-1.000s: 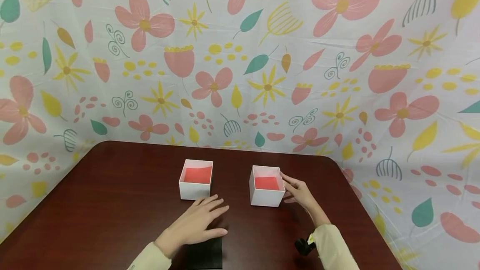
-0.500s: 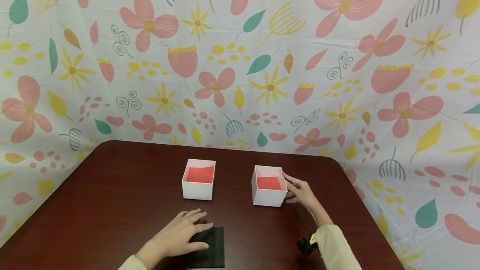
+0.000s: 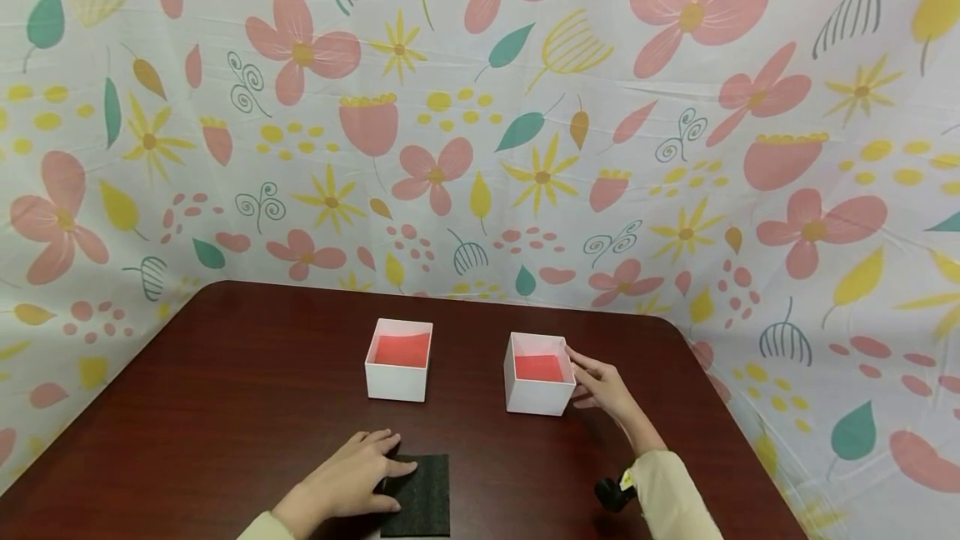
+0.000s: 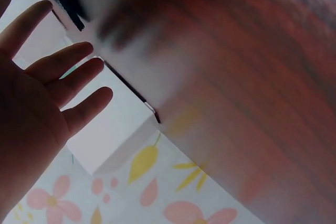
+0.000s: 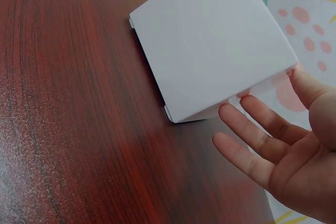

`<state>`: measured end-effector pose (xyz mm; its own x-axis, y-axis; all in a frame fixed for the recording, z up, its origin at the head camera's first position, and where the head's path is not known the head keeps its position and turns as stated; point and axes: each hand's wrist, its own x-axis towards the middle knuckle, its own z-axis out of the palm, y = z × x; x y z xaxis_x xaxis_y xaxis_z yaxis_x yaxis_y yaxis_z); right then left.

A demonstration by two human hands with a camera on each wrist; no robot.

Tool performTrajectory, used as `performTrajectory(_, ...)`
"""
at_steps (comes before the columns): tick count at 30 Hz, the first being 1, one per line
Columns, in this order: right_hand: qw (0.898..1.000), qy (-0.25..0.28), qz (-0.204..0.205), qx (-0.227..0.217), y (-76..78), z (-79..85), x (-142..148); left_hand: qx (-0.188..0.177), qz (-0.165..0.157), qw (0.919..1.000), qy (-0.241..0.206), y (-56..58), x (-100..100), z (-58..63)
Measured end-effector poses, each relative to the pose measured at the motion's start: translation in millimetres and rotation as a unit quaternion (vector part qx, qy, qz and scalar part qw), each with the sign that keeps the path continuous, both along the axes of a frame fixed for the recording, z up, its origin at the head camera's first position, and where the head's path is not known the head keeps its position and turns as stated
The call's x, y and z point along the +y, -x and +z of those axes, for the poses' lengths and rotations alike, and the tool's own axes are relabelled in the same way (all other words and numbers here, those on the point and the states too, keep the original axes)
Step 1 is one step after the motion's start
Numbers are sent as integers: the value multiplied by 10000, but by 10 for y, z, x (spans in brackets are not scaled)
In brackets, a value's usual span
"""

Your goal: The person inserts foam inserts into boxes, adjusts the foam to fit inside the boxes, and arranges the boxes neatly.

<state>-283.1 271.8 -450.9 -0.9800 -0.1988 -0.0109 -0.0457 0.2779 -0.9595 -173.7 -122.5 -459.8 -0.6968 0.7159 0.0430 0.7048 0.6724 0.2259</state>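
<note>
A white square box with a red bottom inside stands upright at the right of the table. My right hand touches its right side; in the right wrist view the fingertips lie against the white wall, fingers extended. A second white box, also red inside, stands to the left, apart from both hands. My left hand is spread palm down nearer the front, over the left edge of a flat black square. Whether it touches the square I cannot tell. The left wrist view shows nothing between its fingers.
The dark brown table has rounded far corners. Behind it hangs a flowered cloth, which also runs along the sides. A small black device sits at my right wrist.
My left hand has drawn back to the left and toward me, away from the left box, uncovering more of the black square. My right hand stays at the right box.
</note>
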Motion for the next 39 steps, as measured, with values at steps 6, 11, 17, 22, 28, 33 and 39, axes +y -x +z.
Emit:
performTrajectory(6, 10000, 15, -9, 20, 6, -14, 2, 122, 3, 9996, 253, 11, 32, -27)
performTrajectory(11, 10000, 11, -7, 39, 8, -20, 8, 478, -117, 9986, 214, 21, 52, -51)
performTrajectory(17, 10000, 28, 78, 41, -2, -17, 12, 551, -195, 9982, -136, 17, 45, -61)
performTrajectory(22, 9999, 39, 130, 68, -5, -13, 13, 279, -243, 9973, -629, 40, 68, -67)
performTrajectory(28, 9999, 13, 90, 51, -2, -17, 17, -107, -92, 9945, -1033, 26, 128, -52)
performTrajectory(33, 9999, -3, 103, 36, -7, -17, 18, -450, 107, 9906, -1284, 4, 165, -55)
performTrajectory(39, 10000, -1, 70, 23, -5, -5, 14, -787, 182, 9860, -1462, 16, 190, -74)
